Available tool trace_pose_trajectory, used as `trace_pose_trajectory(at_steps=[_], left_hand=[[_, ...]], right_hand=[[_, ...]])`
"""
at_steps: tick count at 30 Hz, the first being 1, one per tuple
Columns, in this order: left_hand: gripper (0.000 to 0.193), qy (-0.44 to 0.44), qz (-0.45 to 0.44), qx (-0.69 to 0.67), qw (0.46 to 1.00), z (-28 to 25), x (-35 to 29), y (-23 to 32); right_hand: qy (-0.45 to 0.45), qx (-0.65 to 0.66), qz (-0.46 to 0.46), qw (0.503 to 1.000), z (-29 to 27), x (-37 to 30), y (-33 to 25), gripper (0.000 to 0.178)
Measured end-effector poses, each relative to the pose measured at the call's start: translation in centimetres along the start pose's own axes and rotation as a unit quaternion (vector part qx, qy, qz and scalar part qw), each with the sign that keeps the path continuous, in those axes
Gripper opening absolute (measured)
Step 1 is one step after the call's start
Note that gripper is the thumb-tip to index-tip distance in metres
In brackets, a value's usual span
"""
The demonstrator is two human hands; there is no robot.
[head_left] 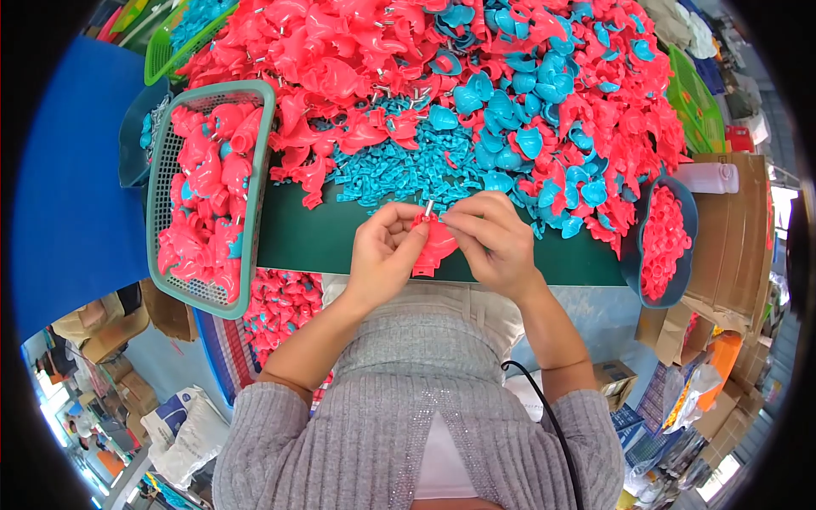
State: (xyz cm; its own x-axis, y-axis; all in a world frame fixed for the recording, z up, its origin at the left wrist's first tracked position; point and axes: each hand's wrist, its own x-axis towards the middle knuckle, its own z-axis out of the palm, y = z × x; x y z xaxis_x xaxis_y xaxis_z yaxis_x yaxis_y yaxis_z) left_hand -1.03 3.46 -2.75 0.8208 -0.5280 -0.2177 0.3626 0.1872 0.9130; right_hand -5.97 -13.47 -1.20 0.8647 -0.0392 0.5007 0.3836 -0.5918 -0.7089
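Near the front edge of the green table, my left hand (384, 253) pinches a glossy pink plastic part (436, 248) between thumb and fingers. A short silvery metal pin (429, 206) stands up from its top. My right hand (495, 244) is closed in a pinch right beside the part's upper end, and whatever its fingertips hold is too small to make out. Just beyond my hands lies a heap of small blue plastic pieces (399, 170). Behind it rise big piles of pink plastic shells (340, 59) and blue curved shells (510, 110).
A grey-green basket (265, 170) of pink and blue assembled pieces stands at left, beside a dark bin (132, 140). At right, a dark blue tub (633, 255) contains pink rings. Cardboard boxes (722, 246) stand beyond it. A black cable (552, 416) runs down past my right arm.
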Motion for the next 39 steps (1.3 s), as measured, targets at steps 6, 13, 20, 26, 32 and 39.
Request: trace_pose_trajectory(at_steps=[6,13,20,26,32,39], left_hand=[[0.012,0.005,-0.009,-0.002,1.000,0.0,-0.3,-0.2],[0.012,0.000,0.005,-0.003,1.000,0.2,-0.2,0.0],[0.013,-0.005,0.014,0.009,1.000,-0.5,-0.2,-0.4],[0.013,0.003,0.006,0.013,1.000,-1.5,0.3,-2.4],[0.029,0.062,-0.074,-0.094,0.991,-2.2,1.4,-2.6],[0.033,0.042,-0.110,-0.229,0.966,-2.6,3.3,-4.0]], right_hand=[[0.033,0.003,0.045,0.998,0.1,0.2,-0.7,0.017],[0.018,0.011,0.021,1.000,0.1,-0.1,-0.1,0.018],[-0.053,0.297,0.307,0.903,-0.4,-1.3,0.1,0.016],[-0.034,0.345,0.339,0.875,1.6,-1.8,1.5,0.019],[0.063,-0.346,0.099,0.931,-0.5,2.9,7.1,0.017],[0.028,-0.286,0.121,0.950,0.0,2.6,6.3,0.016]])
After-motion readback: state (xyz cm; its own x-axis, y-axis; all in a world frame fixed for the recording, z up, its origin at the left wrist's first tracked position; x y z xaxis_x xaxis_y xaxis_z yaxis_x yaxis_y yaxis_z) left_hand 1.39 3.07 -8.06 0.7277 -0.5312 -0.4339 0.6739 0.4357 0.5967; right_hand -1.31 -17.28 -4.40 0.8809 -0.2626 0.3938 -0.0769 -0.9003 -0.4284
